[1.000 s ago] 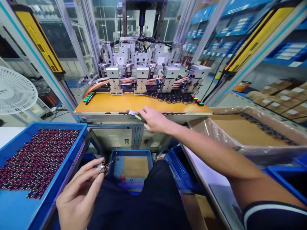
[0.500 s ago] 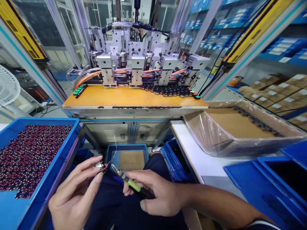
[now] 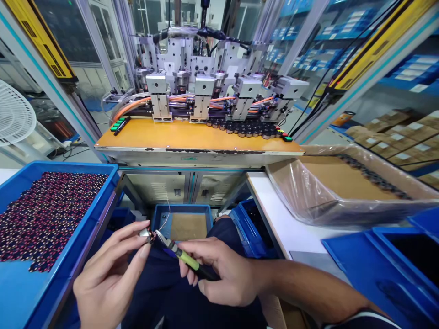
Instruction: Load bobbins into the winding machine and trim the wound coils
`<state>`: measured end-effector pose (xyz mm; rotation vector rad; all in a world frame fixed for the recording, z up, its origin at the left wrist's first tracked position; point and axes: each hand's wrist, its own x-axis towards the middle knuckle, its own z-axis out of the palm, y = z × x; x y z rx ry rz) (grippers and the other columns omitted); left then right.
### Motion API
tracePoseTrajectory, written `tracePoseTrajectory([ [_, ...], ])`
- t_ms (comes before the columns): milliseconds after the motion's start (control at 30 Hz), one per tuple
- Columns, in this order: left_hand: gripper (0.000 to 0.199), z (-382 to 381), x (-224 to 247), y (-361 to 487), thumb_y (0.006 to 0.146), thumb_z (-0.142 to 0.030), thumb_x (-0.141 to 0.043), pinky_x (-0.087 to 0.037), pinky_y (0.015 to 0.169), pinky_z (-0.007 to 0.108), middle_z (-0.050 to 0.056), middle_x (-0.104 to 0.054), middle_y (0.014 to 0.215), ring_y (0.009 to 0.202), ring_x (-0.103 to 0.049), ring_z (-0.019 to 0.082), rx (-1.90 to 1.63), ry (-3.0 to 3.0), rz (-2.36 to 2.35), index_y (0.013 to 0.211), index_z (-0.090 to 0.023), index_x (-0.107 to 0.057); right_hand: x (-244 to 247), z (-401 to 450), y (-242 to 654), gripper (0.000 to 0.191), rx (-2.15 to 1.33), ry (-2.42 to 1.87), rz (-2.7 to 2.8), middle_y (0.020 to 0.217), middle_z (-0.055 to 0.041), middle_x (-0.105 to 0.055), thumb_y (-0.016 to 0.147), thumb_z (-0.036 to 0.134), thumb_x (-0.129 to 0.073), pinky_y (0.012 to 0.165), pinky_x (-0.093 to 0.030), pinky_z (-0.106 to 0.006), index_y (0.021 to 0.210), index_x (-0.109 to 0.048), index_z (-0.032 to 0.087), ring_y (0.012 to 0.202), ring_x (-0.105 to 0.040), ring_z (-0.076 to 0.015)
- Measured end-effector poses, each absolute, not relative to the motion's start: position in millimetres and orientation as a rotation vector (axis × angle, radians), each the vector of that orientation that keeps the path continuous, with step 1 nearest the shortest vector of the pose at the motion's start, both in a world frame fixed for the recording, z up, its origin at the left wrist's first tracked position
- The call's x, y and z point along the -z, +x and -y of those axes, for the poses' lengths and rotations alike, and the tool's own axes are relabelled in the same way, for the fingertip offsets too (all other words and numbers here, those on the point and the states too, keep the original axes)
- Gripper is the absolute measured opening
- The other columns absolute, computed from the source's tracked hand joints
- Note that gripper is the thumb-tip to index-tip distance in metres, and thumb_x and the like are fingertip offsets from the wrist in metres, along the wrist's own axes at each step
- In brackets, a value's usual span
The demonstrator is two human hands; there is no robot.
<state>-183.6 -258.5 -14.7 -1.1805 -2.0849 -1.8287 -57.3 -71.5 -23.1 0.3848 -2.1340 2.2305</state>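
Note:
Between thumb and fingertips, my left hand (image 3: 111, 269) pinches a small wound motor part (image 3: 147, 234) with a silvery side and copper-coloured windings. A thin loose wire (image 3: 168, 212) rises from it, curving upward. My right hand (image 3: 224, 272) is wrapped round a pair of cutting pliers (image 3: 187, 258) with green and black handles. The pliers' jaws are at the base of the wire, right beside the part; whether they are closed on the wire I cannot tell. Both hands are above my lap.
A blue tray (image 3: 115, 176) full of small wound parts (image 3: 55, 210) stands on the left. Ahead is a machine with an orange bench (image 3: 164, 135) bearing dark round parts (image 3: 245, 129). On the right sits a plastic-lined box (image 3: 329, 205). Below lies a blue bin (image 3: 181, 209) with cardboard inside.
The pliers' jaws have moved left and slightly up, from just beside the motor part to the base of its wire. The left hand keeps its pinch. The camera view has shifted slightly.

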Motion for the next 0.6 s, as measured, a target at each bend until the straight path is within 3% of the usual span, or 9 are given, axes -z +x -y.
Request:
tracePoseTrajectory([
  [300,0.028,257.5,15.7,-183.0,0.082,-0.001,-0.069,-0.061,0.089,0.026,0.002,-0.074,0.112,0.105,-0.071,0.017,1.821,-1.176,2.096,0.098,-0.023,-0.074,11.7,72.9,-60.3,0.017,-2.112,0.215,2.275,0.067,0.005,-0.046,0.062,0.007,-0.051,0.051,-0.03,-0.019,0.074,-0.05,0.017,0.056,-0.038,-0.0054],
  [500,0.034,258.1,19.5,-188.1,0.08,0.005,-0.067,-0.062,0.088,0.029,0.005,-0.068,0.115,0.107,-0.068,0.019,1.758,-1.295,2.0,0.099,-0.022,-0.072,17.9,68.3,-53.9,0.024,-2.321,-0.015,2.247,0.078,0.0017,-0.052,0.067,0.007,-0.054,0.062,-0.04,-0.021,0.089,-0.055,0.016,0.067,-0.049,-0.0081],
  [600,0.047,257.9,23.9,-191.1,0.074,0.011,-0.068,-0.064,0.088,0.032,0.004,-0.063,0.122,0.105,-0.07,0.019,1.85,-1.341,1.886,0.107,-0.023,-0.064,11.6,66.0,-46.1,0.033,-2.272,0.032,2.25,0.091,-0.0033,-0.057,0.07,0.008,-0.056,0.071,-0.047,-0.025,0.102,-0.058,0.015,0.076,-0.056,-0.0107],
])
